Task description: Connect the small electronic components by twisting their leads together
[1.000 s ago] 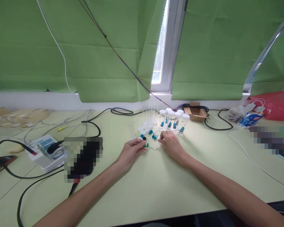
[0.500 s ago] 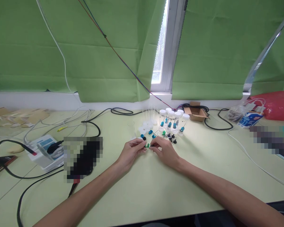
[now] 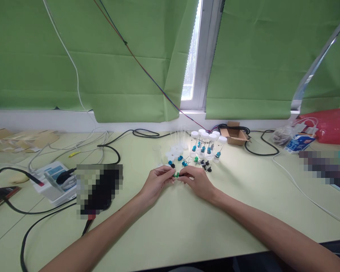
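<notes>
My left hand (image 3: 158, 183) is closed in a pinch on a small green-hubbed needle (image 3: 176, 175), whose thin shaft runs back leftward past the fingers. My right hand (image 3: 198, 181) pinches a small black piece (image 3: 181, 175) against the green hub; whether the two are joined I cannot tell. Just beyond the fingers lie loose blue hubs (image 3: 184, 163), a green hub (image 3: 196, 159) and several black pieces (image 3: 206, 166). Behind these stand several clear tubes with white caps (image 3: 221, 139), with blue-hubbed needles (image 3: 218, 155) inside.
Uncapped clear tubes (image 3: 186, 138) and loose white caps (image 3: 171, 155) sit left of the capped ones. An open cardboard box (image 3: 234, 136) is behind to the right. A white power strip (image 3: 55, 181) and black cables (image 3: 25, 226) lie at left; a blue-and-white packet (image 3: 299, 143) lies at right.
My right hand has shifted slightly left, bringing the black piece up to the green hub. My left hand stays in place.
</notes>
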A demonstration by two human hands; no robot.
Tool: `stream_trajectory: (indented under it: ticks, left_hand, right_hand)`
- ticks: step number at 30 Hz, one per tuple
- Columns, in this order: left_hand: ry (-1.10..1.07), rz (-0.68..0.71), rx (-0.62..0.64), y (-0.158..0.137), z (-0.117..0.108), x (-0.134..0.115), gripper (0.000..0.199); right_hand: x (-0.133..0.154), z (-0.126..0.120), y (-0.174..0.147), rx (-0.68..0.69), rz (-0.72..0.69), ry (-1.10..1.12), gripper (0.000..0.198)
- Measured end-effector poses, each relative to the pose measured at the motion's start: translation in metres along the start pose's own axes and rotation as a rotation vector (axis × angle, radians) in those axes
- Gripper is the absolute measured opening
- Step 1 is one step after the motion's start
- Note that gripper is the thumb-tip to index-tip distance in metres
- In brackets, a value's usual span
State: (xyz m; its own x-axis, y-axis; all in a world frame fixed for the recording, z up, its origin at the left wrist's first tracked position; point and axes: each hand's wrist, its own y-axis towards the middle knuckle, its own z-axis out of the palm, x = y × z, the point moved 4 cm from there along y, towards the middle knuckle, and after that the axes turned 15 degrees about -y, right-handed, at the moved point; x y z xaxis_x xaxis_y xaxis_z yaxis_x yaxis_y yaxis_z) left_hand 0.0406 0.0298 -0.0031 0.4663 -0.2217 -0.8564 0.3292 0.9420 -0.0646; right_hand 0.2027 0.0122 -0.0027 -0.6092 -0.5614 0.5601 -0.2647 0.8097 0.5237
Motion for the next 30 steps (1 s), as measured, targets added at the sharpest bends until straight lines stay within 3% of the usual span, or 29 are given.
stream_trajectory:
  ticks: [18, 30]
  left_hand:
    - [0.087, 0.042, 0.027, 0.0, 0.0002, -0.0005, 0.019]
    - [0.013, 0.016, -0.015, 0.0001, 0.0, 0.0004, 0.023]
  right_hand:
    - [0.0026, -0.0057, -0.0007, -0.037, -0.103, -0.095, 0.006]
    - [0.0028, -0.0065, 0.0002, -0.069, -0.034, -0.031, 0.01]
